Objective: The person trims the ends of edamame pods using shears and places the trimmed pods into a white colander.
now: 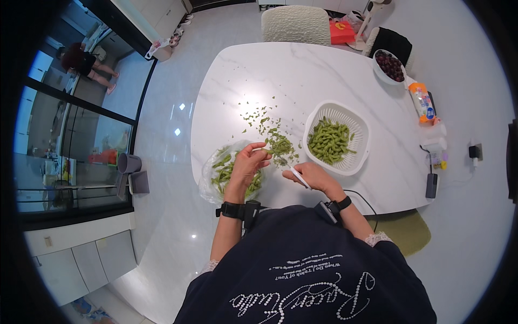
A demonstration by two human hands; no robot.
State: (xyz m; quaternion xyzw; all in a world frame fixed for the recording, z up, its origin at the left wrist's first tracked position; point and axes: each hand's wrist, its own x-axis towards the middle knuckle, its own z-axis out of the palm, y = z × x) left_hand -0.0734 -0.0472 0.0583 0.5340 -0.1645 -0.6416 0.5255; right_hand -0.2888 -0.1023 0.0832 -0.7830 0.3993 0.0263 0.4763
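My left hand (250, 166) is closed, with a green soybean pod (266, 152) pinched between thumb and fingertips. It hovers over a clear plastic bag (205, 181) holding more pods. In my right hand (314, 177) is a slim white-handled tool (300, 177), its tip close to the pod; whether it is a knife or scissors I cannot tell. Beyond both hands lies a pile of green trimmings (280, 144), with bits scattered farther off. A white slotted basket (357, 162), to the right of the pile, holds many pods (328, 141).
On the white table (232, 81), a bowl of dark red fruit (389, 67) and an orange-white packet (421, 102) stand along the right side. A cable runs past my right forearm. A cream chair (295, 24) stands at the far edge. Behind glass doors at left, another person (81, 59) stands.
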